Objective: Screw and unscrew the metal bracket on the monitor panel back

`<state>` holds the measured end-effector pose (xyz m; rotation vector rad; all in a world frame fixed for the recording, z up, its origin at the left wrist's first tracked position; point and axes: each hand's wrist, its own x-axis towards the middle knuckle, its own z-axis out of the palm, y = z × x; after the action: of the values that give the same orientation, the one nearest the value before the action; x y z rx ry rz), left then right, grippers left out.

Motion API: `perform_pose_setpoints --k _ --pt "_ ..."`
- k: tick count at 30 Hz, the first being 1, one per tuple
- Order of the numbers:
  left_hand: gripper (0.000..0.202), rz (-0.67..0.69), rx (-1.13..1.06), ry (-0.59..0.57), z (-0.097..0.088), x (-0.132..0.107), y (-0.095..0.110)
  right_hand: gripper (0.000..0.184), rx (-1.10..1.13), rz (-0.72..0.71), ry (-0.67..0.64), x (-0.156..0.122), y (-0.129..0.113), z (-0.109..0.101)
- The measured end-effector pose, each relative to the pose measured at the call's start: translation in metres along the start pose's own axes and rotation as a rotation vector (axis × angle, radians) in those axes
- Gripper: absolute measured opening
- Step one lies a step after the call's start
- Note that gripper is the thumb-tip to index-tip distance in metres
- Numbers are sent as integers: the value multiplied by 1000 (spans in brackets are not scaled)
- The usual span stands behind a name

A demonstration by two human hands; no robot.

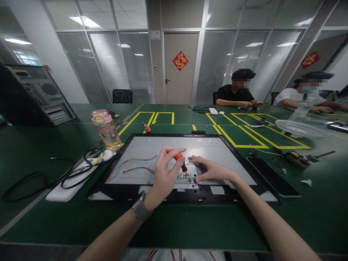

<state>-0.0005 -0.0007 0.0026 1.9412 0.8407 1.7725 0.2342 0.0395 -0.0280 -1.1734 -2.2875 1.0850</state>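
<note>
A flat screen panel (141, 146) is laid on the green table (174, 223); a strip of tabletop is left between its near edge and the table's near edge. The panel's left side is bordered by a power strip (69, 185), its right side by a phone (272, 177). One screwdriver (184, 166) is gripped between thumb and fingers of the left hand (166, 165), tilted over small metal parts at the panel's near-middle. The right hand (213, 170) is placed over the panel with fingers extended; whether anything is held by it cannot be told. Two thin wires are seen on the panel; two people are seated opposite. The screwdriver's tip cannot be made out. Both forearms and the computer case (46, 94) are cut off by the view.
</note>
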Motion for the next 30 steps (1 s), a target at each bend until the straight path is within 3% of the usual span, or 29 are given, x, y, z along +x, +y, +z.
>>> perform_pose_setpoints --k 6,13,19,25,30 --pt "28 -92 -109 -52 -1 0 2 84 -13 -12 2 0 1 0" --pt "20 8 -3 4 0 0 1 85 -6 -6 5 1 3 0" --pt "29 -61 -83 -49 -1 0 2 84 -16 -18 7 1 3 0" --pt "20 4 -2 -5 0 0 1 85 4 7 4 0 1 0" --pt "28 -59 -85 -51 0 0 0 84 9 2 1 0 1 0"
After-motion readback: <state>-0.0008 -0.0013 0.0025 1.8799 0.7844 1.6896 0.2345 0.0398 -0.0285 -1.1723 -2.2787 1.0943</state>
